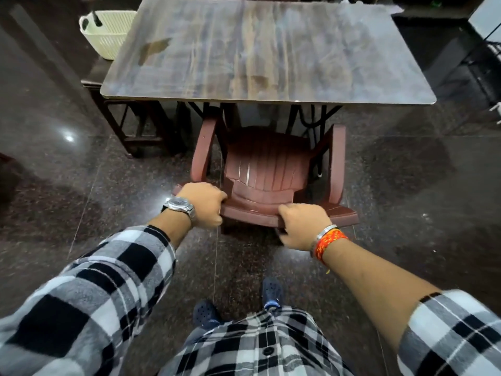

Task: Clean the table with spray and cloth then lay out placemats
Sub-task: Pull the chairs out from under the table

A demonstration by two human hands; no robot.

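The desk (265, 50) stands straight ahead, its wood-grain top bare and streaked, with a darker patch near its far left. It looks stiff, flat and smooth, so a cloth should glide easily; no spray, cloth or placemats are in sight. A brown plastic chair (267, 172) is tucked partly under its near edge. The left hand (204, 204) and right hand (303, 229) are both curled tight on the chair's backrest top, likely a light thing to shift. A cream basket (108, 31) sits beside the desk's left, above dark polished floor (81, 185).
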